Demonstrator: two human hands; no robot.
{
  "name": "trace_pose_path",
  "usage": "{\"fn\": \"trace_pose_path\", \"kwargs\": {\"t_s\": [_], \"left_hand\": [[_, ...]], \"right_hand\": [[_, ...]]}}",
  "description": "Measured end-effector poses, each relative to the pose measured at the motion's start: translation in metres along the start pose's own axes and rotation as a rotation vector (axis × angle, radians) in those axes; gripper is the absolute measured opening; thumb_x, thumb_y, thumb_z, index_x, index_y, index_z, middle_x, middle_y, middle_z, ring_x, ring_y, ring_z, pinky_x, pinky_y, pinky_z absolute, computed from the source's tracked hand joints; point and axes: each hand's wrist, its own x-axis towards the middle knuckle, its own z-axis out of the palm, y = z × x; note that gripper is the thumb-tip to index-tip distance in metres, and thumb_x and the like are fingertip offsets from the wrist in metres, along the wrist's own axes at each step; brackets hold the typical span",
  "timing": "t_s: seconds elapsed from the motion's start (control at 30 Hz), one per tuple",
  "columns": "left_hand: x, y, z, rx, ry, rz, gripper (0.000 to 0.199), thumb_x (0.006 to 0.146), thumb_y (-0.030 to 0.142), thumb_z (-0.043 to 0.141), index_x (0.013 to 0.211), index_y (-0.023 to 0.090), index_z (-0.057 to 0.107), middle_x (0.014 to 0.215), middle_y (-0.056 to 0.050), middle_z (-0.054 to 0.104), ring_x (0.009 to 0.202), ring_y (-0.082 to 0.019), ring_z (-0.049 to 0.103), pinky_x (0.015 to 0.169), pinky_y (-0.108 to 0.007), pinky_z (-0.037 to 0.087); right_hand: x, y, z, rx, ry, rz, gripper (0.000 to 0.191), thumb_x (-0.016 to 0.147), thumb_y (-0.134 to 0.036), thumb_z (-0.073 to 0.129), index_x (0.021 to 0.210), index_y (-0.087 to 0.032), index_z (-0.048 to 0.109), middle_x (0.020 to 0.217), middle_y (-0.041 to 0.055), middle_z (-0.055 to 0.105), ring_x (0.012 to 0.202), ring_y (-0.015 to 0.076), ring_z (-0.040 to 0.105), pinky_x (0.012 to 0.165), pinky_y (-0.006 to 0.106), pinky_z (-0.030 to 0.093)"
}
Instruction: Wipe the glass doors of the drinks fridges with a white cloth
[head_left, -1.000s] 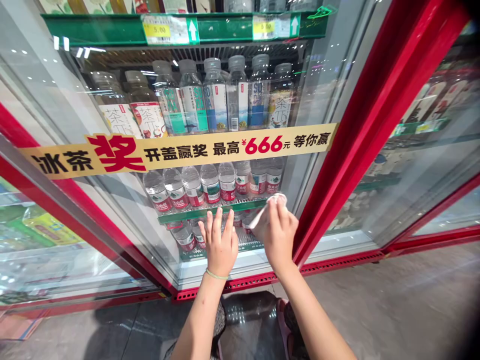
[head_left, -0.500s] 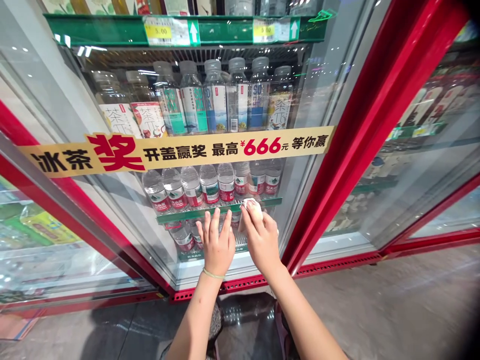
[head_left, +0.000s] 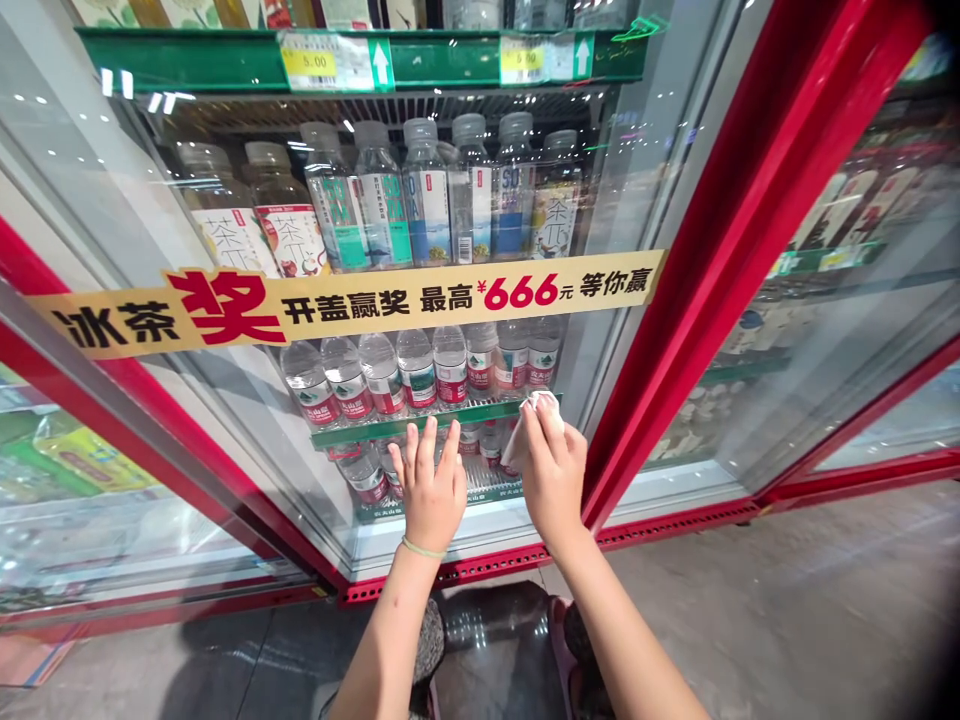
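Note:
A glass door (head_left: 480,375) with a red frame stands in front of me, with a yellow printed strip (head_left: 360,308) across it. My left hand (head_left: 431,490) rests on the lower part of the glass, fingers spread, holding nothing; a thin band circles its wrist. To its right, my right hand (head_left: 555,475) presses a crumpled white cloth (head_left: 541,402) or tissue against the glass with its fingers. Part of the cloth hangs out to the left of that hand. Behind the glass, red-labelled water bottles (head_left: 418,370) stand on the shelf just above my fingertips.
Soda and tea bottles (head_left: 427,200) fill the shelf behind and above the strip. A green shelf edge (head_left: 442,60) with price tags runs across the top. Red door posts (head_left: 705,260) stand at the right, with another cooler beyond. Grey floor (head_left: 825,600) lies below.
My right hand has slid right across the glass with the white cloth, away from my left hand. The left hand stays in about the same place on the door.

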Motion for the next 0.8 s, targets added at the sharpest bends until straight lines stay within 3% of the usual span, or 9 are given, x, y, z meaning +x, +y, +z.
{"fn": "trace_pose_path", "kwargs": {"t_s": [0.13,0.3,0.47,0.63,0.73,0.8], "left_hand": [[-0.001,0.000,0.001,0.025,-0.005,0.005,0.069,0.092,0.012,0.061,0.157,0.025,0.040,0.160,-0.016,0.042,0.157,-0.033,0.019,0.127,-0.062,0.015],[-0.001,0.001,0.003,0.025,-0.016,-0.014,0.070,0.092,0.013,0.061,0.157,0.027,0.038,0.161,-0.015,0.041,0.157,-0.034,0.021,0.127,-0.062,0.016],[-0.001,-0.001,0.003,0.036,-0.013,-0.007,0.070,0.091,0.013,0.062,0.156,0.027,0.040,0.160,-0.014,0.042,0.157,-0.033,0.021,0.128,-0.060,0.015],[-0.001,-0.007,-0.005,0.070,-0.053,0.012,0.068,0.090,0.014,0.064,0.153,0.032,0.045,0.156,-0.011,0.049,0.154,-0.032,0.030,0.128,-0.063,0.008],[-0.001,-0.014,-0.012,0.088,-0.064,0.016,0.066,0.090,0.016,0.065,0.151,0.034,0.049,0.156,-0.010,0.049,0.155,-0.033,0.029,0.127,-0.065,0.008],[-0.001,-0.019,-0.017,0.102,-0.072,0.003,0.065,0.089,0.017,0.066,0.149,0.036,0.051,0.157,-0.009,0.048,0.156,-0.034,0.024,0.126,-0.065,0.010]], "right_hand": [[-0.004,-0.001,0.001,0.006,-0.115,-0.117,0.073,0.098,-0.004,0.041,0.164,-0.028,0.021,0.155,0.0094,0.052,0.135,0.0266,0.053,0.102,0.045,0.050],[-0.008,0.002,0.003,-0.026,0.056,0.076,0.071,0.097,-0.002,0.036,0.163,-0.024,0.024,0.159,0.0155,0.045,0.143,0.0306,0.047,0.102,0.048,0.048],[-0.008,-0.002,0.006,0.029,-0.082,-0.111,0.074,0.097,-0.002,0.040,0.164,-0.028,0.022,0.153,0.0111,0.054,0.139,0.0260,0.051,0.105,0.044,0.048],[-0.005,-0.006,0.008,-0.003,0.049,0.072,0.072,0.097,-0.002,0.038,0.163,-0.025,0.023,0.158,0.0155,0.046,0.144,0.0299,0.046,0.104,0.047,0.046],[-0.003,-0.013,0.010,0.044,-0.049,-0.064,0.075,0.096,0.000,0.039,0.164,-0.027,0.020,0.155,0.0120,0.052,0.142,0.0266,0.048,0.106,0.044,0.046],[-0.001,-0.018,0.011,0.041,-0.046,-0.085,0.076,0.096,0.000,0.041,0.163,-0.029,0.022,0.154,0.0110,0.053,0.140,0.0265,0.049,0.106,0.043,0.046]]}}
